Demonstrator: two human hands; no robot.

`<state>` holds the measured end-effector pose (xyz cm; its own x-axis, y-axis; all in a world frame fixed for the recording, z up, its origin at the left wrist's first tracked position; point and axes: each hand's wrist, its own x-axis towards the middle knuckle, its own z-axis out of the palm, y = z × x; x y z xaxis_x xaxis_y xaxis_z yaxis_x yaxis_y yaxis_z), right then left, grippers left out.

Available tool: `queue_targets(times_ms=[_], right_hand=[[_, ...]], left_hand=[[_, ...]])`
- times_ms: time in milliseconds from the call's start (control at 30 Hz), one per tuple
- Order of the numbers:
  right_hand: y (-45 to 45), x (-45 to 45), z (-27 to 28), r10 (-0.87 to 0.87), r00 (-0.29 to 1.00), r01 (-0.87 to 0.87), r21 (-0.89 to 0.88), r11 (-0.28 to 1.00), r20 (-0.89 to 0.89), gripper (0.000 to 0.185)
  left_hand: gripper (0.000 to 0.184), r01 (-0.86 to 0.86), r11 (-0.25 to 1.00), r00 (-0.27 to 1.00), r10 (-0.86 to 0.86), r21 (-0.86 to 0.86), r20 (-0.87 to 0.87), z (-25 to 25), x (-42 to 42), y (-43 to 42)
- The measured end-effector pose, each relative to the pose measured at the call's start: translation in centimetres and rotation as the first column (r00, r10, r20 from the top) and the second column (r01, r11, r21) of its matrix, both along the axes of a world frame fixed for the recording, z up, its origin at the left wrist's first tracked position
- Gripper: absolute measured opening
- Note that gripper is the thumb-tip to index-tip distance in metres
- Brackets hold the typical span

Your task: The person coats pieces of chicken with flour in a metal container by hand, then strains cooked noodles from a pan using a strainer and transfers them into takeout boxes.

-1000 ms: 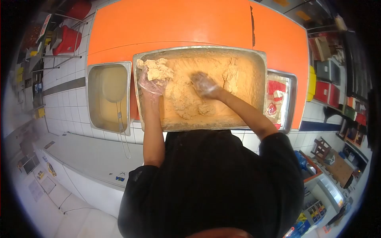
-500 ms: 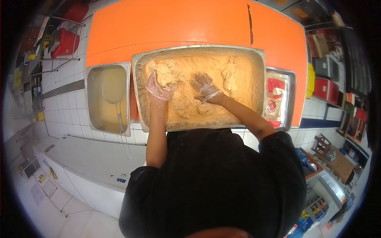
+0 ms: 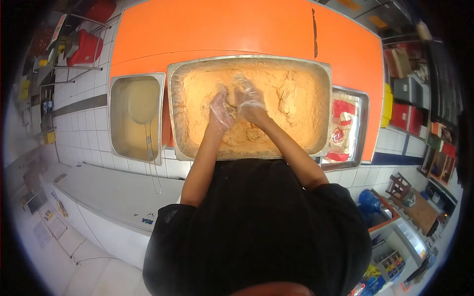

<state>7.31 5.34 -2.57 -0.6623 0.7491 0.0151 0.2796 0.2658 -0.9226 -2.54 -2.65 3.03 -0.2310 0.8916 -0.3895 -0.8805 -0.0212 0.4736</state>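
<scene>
My left hand [image 3: 221, 108], in a clear plastic glove, is over the middle-left of a large metal tray [image 3: 249, 157] of orange-tan flour [image 3: 202, 98]. Its fingers curl around a lumpy flour-coated piece [image 3: 230, 97], partly hidden between both hands. Close on the other side of that piece is my right hand [image 3: 251, 100], also gloved, its fingers smeared by motion. More coated pieces lie in the flour, one clump [image 3: 287, 93] to the right and another [image 3: 252, 134] near the front wall.
A deep metal pan [image 3: 118, 143] on the left holds pale liquid and a long-handled round strainer [image 3: 143, 106]. To the right, a smaller metal tray [image 3: 363, 113] holds a red and white bag [image 3: 342, 130]. Everything stands on an orange table [image 3: 222, 29].
My left hand has moved right with a coated piece, and my right hand has shifted slightly left and up. The hands, apart before, are now close together.
</scene>
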Motion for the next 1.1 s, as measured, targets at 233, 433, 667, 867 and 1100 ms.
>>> queue_targets(times_ms=[233, 433, 667, 867, 1100], right_hand=[[-1.5, -0.9, 5.0, -0.031, 0.989, 0.014, 0.112, 0.994, 0.148, 0.037], [2.0, 4.4, 4.1, -0.331, 0.896, 0.215, -0.364, 0.906, -0.295, 0.032], [3.3, 2.7, -0.8, 0.141, 0.896, -0.313, 0.375, 0.873, 0.42, 0.043], [2.2, 2.2, -1.0, 0.355, 0.853, -0.498, 0.394, 0.772, 0.381, 0.05], [0.9, 7.2, -2.9, 0.489, 0.685, -0.719, 0.393, 0.573, 0.54, 0.048]], left_hand=[[0.053, 0.05, 0.981, 0.948, 0.012, -0.188, 0.317, 1.7, 1.0, 0.0], [0.053, -0.04, 0.997, 0.966, 0.054, -0.06, 0.253, 2.8, -1.1, 0.2], [0.045, -0.024, 0.994, 0.91, -0.025, -0.111, -0.414, 4.1, -3.1, -2.2], [0.049, -0.295, 0.874, 0.811, 0.014, -0.387, -0.585, 1.5, -3.0, -2.1], [0.04, -0.183, 0.959, 0.983, 0.17, -0.218, -0.075, 4.4, -6.3, -1.6]])
